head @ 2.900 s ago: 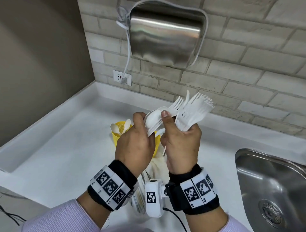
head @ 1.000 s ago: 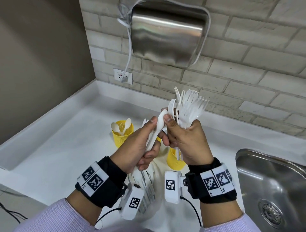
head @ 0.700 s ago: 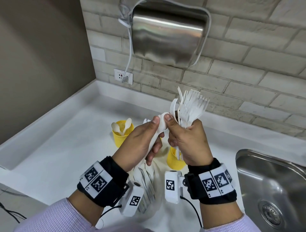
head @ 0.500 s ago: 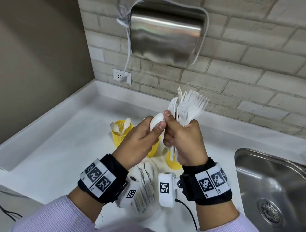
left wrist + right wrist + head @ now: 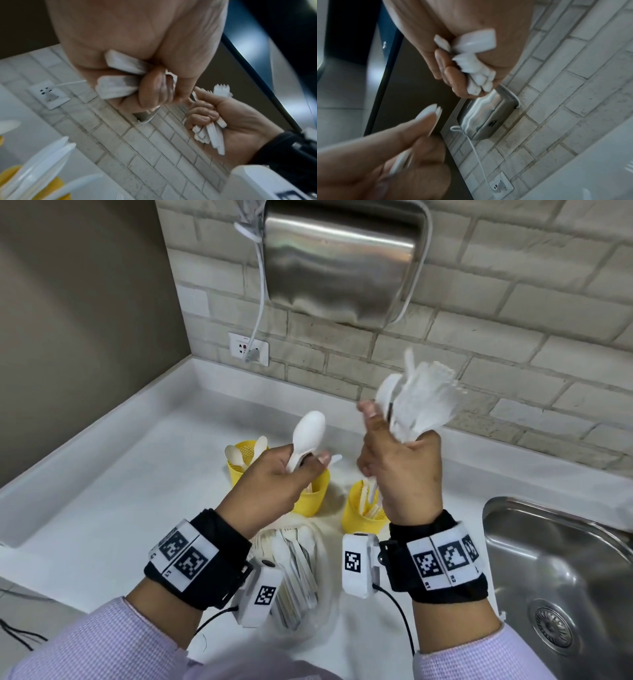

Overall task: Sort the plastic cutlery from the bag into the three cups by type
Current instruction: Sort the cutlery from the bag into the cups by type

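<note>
- Fingers (image 5: 310, 470) of the left hand (image 5: 274, 484) clench white plastic spoons (image 5: 306, 436), bowls up.
- Right hand (image 5: 400, 474) grips a blurred bundle of white plastic forks (image 5: 424, 405).
- Three yellow mesh cups (image 5: 359, 515) stand mid-counter, partly hidden behind both hands.

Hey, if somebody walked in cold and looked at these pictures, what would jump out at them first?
Probably the two raised hands in the middle of the head view: the right hand grips a fanned bunch of white plastic forks, while the left hand holds white spoons beside it. Below them three yellow cups stand on the white counter, and a shiny steel hand dryer hangs on the brick wall above.
</note>
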`<action>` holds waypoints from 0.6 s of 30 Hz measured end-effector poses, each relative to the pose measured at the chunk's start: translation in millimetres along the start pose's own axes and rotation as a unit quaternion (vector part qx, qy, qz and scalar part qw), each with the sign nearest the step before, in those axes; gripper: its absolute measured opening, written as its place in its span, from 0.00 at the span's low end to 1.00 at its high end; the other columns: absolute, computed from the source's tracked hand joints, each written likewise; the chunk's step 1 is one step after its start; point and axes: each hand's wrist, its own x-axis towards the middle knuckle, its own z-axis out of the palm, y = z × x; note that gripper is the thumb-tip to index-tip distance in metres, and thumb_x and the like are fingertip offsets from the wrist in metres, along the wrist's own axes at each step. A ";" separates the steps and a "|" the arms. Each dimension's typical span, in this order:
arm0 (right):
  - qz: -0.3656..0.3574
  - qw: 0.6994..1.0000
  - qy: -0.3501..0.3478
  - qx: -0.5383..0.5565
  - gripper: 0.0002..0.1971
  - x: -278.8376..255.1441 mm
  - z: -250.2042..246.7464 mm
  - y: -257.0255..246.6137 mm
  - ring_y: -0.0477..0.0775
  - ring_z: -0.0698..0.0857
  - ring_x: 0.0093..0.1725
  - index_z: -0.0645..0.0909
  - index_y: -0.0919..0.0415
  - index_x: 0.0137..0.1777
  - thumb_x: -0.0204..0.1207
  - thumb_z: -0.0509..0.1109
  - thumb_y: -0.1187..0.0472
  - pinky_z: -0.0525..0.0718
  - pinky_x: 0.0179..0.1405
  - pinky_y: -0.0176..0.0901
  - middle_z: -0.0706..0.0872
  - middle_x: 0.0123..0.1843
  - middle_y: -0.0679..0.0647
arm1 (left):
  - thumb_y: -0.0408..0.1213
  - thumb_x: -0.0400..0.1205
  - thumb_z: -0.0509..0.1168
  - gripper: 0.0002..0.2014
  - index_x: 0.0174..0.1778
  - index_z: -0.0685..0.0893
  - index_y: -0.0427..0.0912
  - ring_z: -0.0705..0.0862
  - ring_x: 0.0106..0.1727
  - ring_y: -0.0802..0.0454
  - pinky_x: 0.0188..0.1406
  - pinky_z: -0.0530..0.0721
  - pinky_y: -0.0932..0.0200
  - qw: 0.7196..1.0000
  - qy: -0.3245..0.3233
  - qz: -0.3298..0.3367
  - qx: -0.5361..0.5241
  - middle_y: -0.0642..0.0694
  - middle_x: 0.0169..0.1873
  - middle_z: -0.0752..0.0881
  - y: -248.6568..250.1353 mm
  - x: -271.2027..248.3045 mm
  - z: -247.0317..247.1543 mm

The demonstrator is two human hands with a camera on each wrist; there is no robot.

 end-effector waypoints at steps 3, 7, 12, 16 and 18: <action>-0.053 0.997 0.033 0.042 0.14 2.6 -0.9 -7.8 0.54 0.71 0.22 0.81 0.71 0.47 0.85 0.71 0.58 0.74 0.25 0.41 0.78 0.29 0.50 | 0.52 0.87 0.65 0.20 0.32 0.72 0.47 0.63 0.24 0.54 0.22 0.66 0.62 0.988 0.000 -0.085 -0.132 0.52 0.26 0.67 -1.7 0.7 0.9; -0.115 0.993 0.004 0.004 0.11 -7.1 6.3 -8.1 0.54 0.77 0.24 0.79 0.67 0.50 0.85 0.70 0.57 0.78 0.30 0.42 0.80 0.32 0.49 | 0.52 0.85 0.67 0.16 0.47 0.82 0.41 0.92 0.40 0.46 0.38 0.92 0.56 0.952 -0.028 -0.155 -0.264 0.42 0.42 0.90 -1.7 -0.3 8.3; -0.071 0.996 -0.059 0.015 0.05 -23.1 19.1 17.1 0.59 0.83 0.32 0.83 0.57 0.45 0.82 0.75 0.63 0.84 0.38 0.51 0.84 0.36 0.58 | 0.49 0.88 0.64 0.16 0.49 0.79 0.37 0.93 0.45 0.42 0.46 0.93 0.50 0.908 -0.054 -0.208 -0.360 0.37 0.45 0.88 0.2 4.4 12.3; 0.002 0.998 -0.065 0.028 0.03 -30.5 20.1 39.8 0.56 0.86 0.37 0.85 0.58 0.47 0.78 0.77 0.63 0.87 0.42 0.55 0.87 0.37 0.57 | 0.44 0.91 0.59 0.16 0.43 0.82 0.39 0.89 0.27 0.52 0.30 0.91 0.58 0.891 -0.058 -0.229 -0.389 0.46 0.27 0.84 4.6 2.0 11.7; 0.012 0.998 -0.060 0.033 0.09 -31.3 20.8 43.7 0.56 0.85 0.32 0.82 0.65 0.45 0.80 0.76 0.60 0.86 0.38 0.52 0.84 0.32 0.59 | 0.45 0.92 0.58 0.23 0.34 0.84 0.38 0.90 0.29 0.51 0.33 0.91 0.57 0.890 -0.069 -0.232 -0.386 0.44 0.27 0.85 1.2 0.4 9.9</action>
